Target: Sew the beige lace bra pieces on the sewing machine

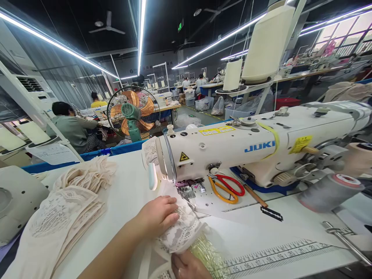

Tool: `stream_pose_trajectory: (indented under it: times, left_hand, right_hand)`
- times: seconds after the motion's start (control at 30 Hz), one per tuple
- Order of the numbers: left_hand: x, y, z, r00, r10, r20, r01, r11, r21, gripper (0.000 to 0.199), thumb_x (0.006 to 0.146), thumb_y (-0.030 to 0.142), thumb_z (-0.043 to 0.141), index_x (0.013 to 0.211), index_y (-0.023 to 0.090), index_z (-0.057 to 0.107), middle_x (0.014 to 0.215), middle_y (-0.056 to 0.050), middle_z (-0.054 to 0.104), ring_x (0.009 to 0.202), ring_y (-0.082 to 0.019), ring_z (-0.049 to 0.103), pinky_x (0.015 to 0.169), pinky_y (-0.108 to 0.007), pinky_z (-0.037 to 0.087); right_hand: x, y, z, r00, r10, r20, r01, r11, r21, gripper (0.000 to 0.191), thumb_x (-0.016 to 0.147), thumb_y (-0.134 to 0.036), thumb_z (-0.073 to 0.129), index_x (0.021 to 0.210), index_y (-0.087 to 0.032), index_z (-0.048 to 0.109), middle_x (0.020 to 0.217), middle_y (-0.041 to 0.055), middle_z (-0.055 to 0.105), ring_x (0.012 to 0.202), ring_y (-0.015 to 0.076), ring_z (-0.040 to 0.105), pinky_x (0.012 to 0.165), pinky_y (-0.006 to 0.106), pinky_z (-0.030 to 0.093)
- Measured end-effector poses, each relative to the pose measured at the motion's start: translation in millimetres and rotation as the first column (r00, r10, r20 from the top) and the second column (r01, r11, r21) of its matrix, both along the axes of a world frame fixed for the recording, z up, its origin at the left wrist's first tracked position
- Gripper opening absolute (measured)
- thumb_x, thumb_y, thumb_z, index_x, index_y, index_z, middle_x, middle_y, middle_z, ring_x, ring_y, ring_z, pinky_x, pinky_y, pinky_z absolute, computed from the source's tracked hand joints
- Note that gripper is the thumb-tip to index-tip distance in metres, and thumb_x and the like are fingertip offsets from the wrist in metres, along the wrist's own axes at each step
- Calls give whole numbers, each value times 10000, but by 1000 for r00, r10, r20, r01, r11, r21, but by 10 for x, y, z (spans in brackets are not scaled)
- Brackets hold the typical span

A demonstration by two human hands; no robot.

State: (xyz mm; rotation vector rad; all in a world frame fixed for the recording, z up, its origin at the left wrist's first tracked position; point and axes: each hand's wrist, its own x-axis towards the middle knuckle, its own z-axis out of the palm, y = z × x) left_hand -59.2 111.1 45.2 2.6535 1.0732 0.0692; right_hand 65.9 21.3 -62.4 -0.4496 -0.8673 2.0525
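Observation:
A cream lace garment piece (186,226), which looks like a bra cup, lies on the white sewing table, its far end at the needle area of a JUKI sewing machine (221,145). My left hand (158,217) rests on top of the lace just in front of the machine head, fingers extended and palm down. Lower down, my right hand (188,265) has its fingers curled at the garment's near edge, partly hidden beneath the fabric. Beside the right hand is a bundle of pale yellow-green, glossy strands or film (207,252).
Left of my arm lies a stack of cream lace pieces (65,209). Orange-and-red-handled scissors (226,188), a wooden-handled tool with a black blade (271,213) and a grey thread cone (331,192) lie to the right. A fan (133,112) and a seated co-worker (69,128) are beyond.

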Motion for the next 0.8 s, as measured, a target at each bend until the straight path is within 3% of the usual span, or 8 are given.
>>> stream_pose_trajectory:
  times: [0.13,0.4,0.6,0.8]
  left_hand:
    - [55,23,11,999,-1,-33,1,1000,4,316,929,309,365,1067,195,626,1189,-83,618,1113,-246,545,941,-374,454]
    - [158,1,-52,991,30,-131,-20,997,75,365,912,406,402,1129,175,583,1131,-128,589,1012,-256,570,871,-378,486]
    - [209,10,-50,969,52,-240,-10,985,174,356,902,424,428,1127,195,581,1087,-109,605,981,-259,575,865,-408,471]
    - [233,12,-53,949,70,-308,-1,976,218,390,885,432,459,1175,188,552,1099,-111,612,977,-279,571,869,-450,449]
  right_hand:
    - [-52,46,-11,1000,-24,15,24,999,33,599,596,-350,753,1166,-239,606,1184,72,641,1238,299,463,1061,453,293]
    - [-169,-34,-28,981,-143,-128,147,989,27,708,562,-514,751,1183,-210,602,1213,94,620,1216,315,476,1050,424,306]
    - [-221,-31,-69,971,-143,-191,150,988,21,686,590,-474,753,1197,-197,592,1212,121,613,1203,321,489,1045,449,307]
    - [-139,-59,-37,985,-125,-118,126,992,3,669,588,-481,762,1172,-202,597,1212,110,614,1231,301,467,1084,424,242]
